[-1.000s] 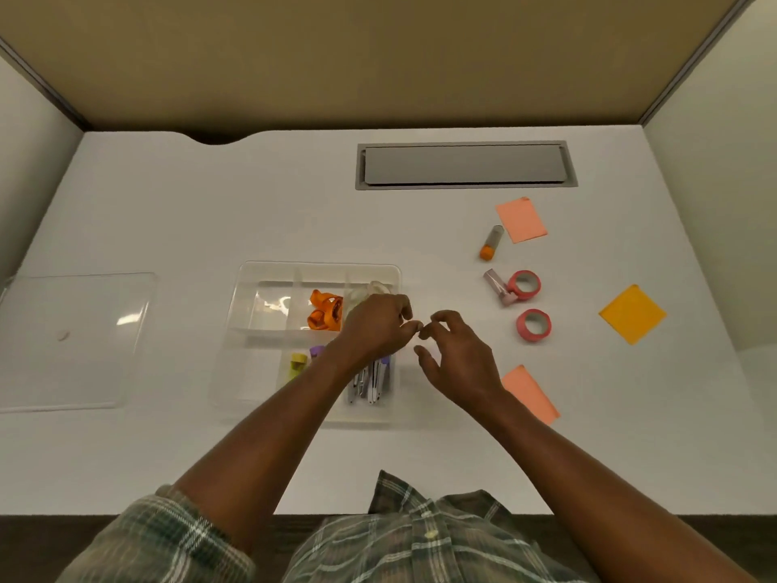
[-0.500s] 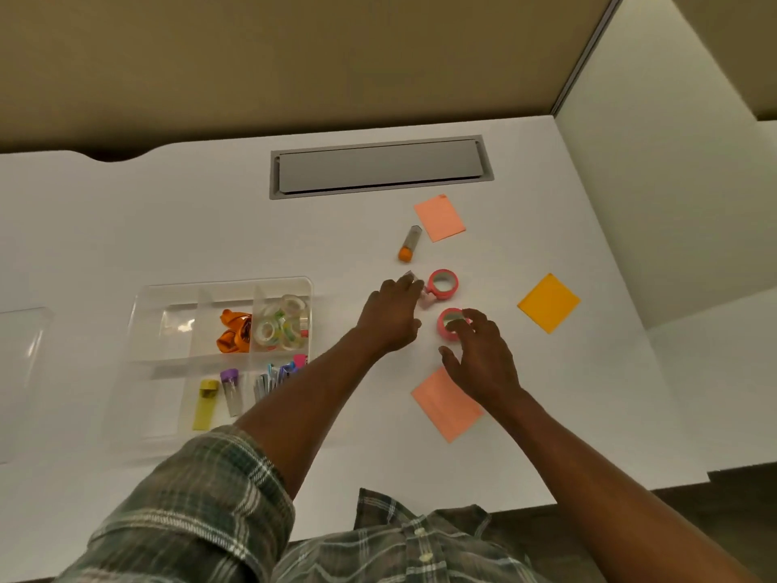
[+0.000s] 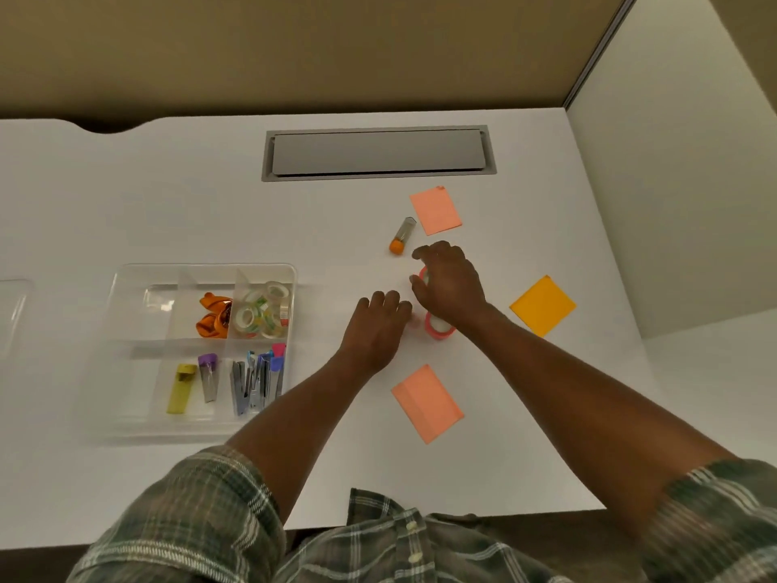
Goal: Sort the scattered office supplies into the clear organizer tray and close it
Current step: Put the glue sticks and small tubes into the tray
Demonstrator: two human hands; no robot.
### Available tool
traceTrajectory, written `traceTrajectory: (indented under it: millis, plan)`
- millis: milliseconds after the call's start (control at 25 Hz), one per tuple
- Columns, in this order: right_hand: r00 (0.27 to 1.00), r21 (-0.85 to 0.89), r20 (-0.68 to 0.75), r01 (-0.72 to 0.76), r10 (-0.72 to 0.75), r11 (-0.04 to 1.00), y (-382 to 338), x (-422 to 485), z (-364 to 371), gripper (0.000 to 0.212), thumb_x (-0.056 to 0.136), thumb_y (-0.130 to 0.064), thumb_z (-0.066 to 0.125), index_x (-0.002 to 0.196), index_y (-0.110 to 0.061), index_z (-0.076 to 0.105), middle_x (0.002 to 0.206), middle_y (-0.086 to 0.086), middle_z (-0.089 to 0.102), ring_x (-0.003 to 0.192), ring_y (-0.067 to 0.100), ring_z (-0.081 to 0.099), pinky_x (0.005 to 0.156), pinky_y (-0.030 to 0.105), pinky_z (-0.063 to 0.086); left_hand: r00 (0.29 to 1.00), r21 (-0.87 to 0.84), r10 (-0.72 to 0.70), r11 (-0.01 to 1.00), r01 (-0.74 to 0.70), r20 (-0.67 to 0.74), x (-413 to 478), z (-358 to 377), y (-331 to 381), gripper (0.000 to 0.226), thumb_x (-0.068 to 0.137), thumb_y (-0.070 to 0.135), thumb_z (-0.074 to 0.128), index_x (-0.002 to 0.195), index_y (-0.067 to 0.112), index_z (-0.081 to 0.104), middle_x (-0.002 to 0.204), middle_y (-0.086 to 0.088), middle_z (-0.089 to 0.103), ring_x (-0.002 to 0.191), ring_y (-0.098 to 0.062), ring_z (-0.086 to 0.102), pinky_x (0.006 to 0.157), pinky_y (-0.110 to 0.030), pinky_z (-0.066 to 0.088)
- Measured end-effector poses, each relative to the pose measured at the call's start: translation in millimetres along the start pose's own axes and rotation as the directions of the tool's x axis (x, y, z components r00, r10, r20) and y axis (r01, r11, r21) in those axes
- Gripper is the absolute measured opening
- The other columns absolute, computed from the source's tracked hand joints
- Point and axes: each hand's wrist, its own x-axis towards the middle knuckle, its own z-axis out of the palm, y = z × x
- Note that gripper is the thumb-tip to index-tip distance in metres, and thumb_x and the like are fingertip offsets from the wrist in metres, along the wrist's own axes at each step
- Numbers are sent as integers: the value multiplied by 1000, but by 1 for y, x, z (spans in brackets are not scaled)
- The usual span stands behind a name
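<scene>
The clear tray [image 3: 202,271] stands open on the white desk [image 3: 168,195], and every other place here is given from it. In its far right compartment lie clear tape rolls [image 3: 262,311], next to them on the left orange clips [image 3: 214,315]; in the near compartments are a yellow item [image 3: 181,388], a purple-capped item [image 3: 208,374] and a bunch of staplers [image 3: 256,382]. The lid [image 3: 12,313] lies left of the tray, at the edge of the view. To the right of the tray both hands work close together. The left hand [image 3: 374,330] rests palm down on the desk with the fingers curled; I cannot tell if it holds something. The right hand [image 3: 450,284], further right, is half open and arched over one pink tape roll [image 3: 422,276], the fingers around it. A second pink roll [image 3: 439,330] lies just under the right wrist. Beyond the hands, a tube with orange cap [image 3: 403,235] and a pink note [image 3: 435,210] lie far right of the tray. A yellow note [image 3: 542,305] is the farthest right, and another pink note [image 3: 426,403] lies right of the tray's near side.
</scene>
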Motion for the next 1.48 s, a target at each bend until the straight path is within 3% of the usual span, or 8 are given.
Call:
traceTrajectory:
  millis: [160,360,680,880,1000,1120,1240,1480]
  plan:
    - [995,-147,76,83,-72,986,-18,49,5,42,91,-15,53,134,-17,53,133,12,53,115,34,52,86,43,46,999,-7,-35,999,35,11,-28,7,0,37,82,8,27,97,11,60,91,-10,59,79,-31,53,61,-35,28]
    - [958,-317,273,173,-85,933,-19,81,14,49,101,-10,37,149,-19,36,161,9,22,140,34,30,104,45,37,972,-68,-172,980,185,160,-66,5,-4,25,91,7,49,114,12,57,107,-9,58,93,-29,55,69,-34,33]
    - [969,-230,189,200,-158,952,-31,81,42,23,96,-14,45,116,-10,56,114,13,58,105,36,57,78,38,43,973,-297,-192,929,221,126,-101,-4,-22,28,91,22,56,117,16,54,110,-4,58,95,-21,53,67,-28,34]
    - [1000,249,-17,-4,9,968,-94,52,27,30,87,-29,65,114,-18,60,92,2,70,84,23,64,71,33,50,849,-755,-528,569,325,-32,-124,-47,-53,22,90,27,63,110,20,57,88,4,61,76,-9,56,65,-24,47]
    - [966,773,219,-257,136,580,-148,15,12,26,89,-24,64,115,-23,59,91,8,72,80,25,71,71,34,59,731,-923,-659,148,355,176,-146,-67,-90,23,97,18,49,118,21,55,86,-5,66,71,-13,62,65,-31,55]
    - [892,841,445,-449,87,302,-198,-20,20,23,91,-16,62,112,-26,61,104,15,71,79,30,71,70,40,62,671,-926,-640,-224,303,375,-171,-70,-128,33,101,14,36,126,28,53,96,-10,68,70,-15,66,59,-30,58]
    - [889,808,457,-425,21,407,-242,-51,46,28,92,-17,62,118,-27,59,101,9,67,69,18,66,68,42,63,637,-912,-675,-136,388,372,-198,-62,-158,36,97,18,42,128,34,51,90,-8,70,69,-20,69,57,-32,57]
    - [941,494,321,-73,-104,866,-298,-70,93,37,92,-26,64,127,-17,55,110,2,66,95,20,64,74,29,49,685,-729,-711,383,567,159,-229,-40,-187,42,95,23,60,134,18,47,85,0,68,69,-14,65,55,-20,49]
